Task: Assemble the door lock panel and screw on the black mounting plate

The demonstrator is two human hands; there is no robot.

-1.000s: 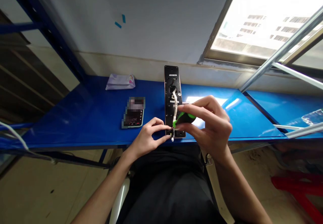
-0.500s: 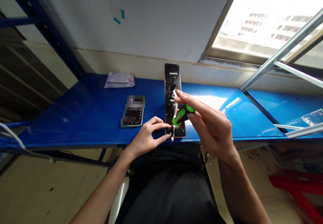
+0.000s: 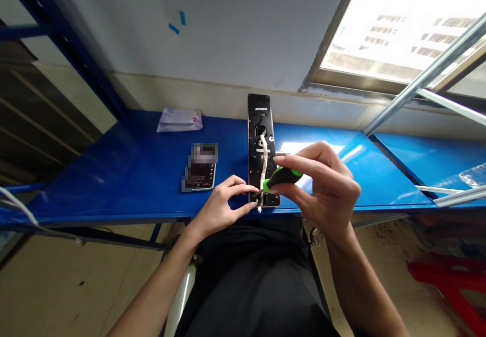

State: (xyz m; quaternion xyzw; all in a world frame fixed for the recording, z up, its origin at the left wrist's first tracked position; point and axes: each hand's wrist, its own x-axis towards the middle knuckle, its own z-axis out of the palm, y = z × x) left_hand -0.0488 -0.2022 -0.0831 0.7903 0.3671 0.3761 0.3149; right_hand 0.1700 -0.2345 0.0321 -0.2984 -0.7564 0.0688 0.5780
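Observation:
My right hand [image 3: 322, 187] is closed round the green and black handle of a screwdriver [image 3: 284, 176]. Its shaft slants down to the left, with the tip at the near end of a long black panel [image 3: 255, 167]. My left hand [image 3: 228, 200] has its index finger and thumb bent toward each other at that end, beside the screwdriver tip; what lies between them is too small to make out. A white-sleeved cable [image 3: 265, 157] runs along the panel from an opening to a small white plug [image 3: 259, 209] at the near edge.
The panel lies lengthwise on a blue table [image 3: 152, 175]. Left of it are a phone [image 3: 205, 167] and a pale purple packet [image 3: 180, 119]. A thin metal rod [image 3: 281, 153] shows by my right fingers. Metal framing [image 3: 436, 74] stands at right.
My right fingers have curled in from a straighter pose, and the screwdriver handle has tilted lower toward the right. The thin metal rod now shows. My left hand stays nearly still.

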